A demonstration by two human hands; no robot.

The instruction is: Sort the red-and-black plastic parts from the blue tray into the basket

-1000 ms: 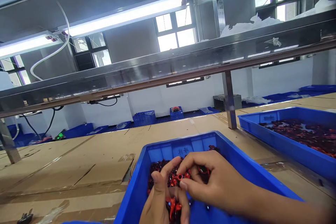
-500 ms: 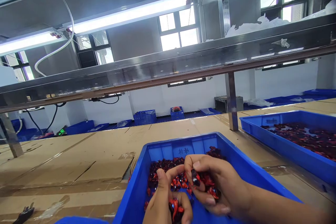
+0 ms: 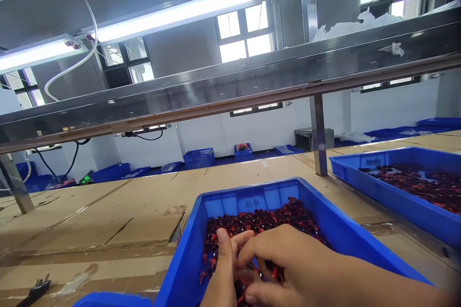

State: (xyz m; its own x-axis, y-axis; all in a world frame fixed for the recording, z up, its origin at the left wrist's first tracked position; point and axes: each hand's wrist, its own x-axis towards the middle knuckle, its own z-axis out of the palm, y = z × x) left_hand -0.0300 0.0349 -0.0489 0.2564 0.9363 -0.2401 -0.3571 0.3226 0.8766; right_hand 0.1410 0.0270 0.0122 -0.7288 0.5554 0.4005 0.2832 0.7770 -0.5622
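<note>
A blue plastic bin (image 3: 345, 240) sits in front of me, partly filled with several small red and black parts (image 3: 266, 223). Both my hands are inside it at the near end. My left hand (image 3: 225, 273) is curled, thumb up, with red pieces showing under its fingers. My right hand (image 3: 288, 268) lies palm down over the pile beside it, fingers bent into the parts and touching the left hand. What each hand grips is hidden by the fingers.
A second blue bin (image 3: 396, 196) of the same parts stands at the right. Cardboard sheets (image 3: 126, 211) cover the table. A steel shelf rail (image 3: 230, 91) with a post (image 3: 319, 134) runs overhead. More blue bins (image 3: 198, 158) line the far wall. A black plug (image 3: 34, 290) lies at lower left.
My right hand has turned palm down and dropped onto the pile, no longer holding a piece up. More of the parts at the bin's far end now show.
</note>
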